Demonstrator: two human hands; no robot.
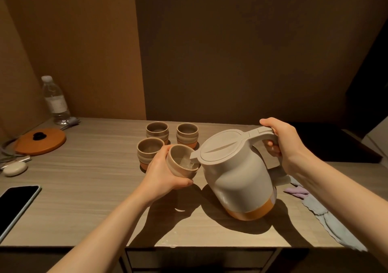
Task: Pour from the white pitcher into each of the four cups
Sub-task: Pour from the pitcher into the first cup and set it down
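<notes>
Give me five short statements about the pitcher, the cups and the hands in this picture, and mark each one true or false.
1. The right hand grips the pitcher by its handle. True.
2. The left hand holds a cup tilted toward the pitcher's spout. True.
3. All four cups stand on the table. False: three cups stand there; the fourth is in the left hand.
4. The pitcher's lid is off. False: the lid is on.
5. The water bottle lies on its side. False: it stands upright at the back left.
</notes>
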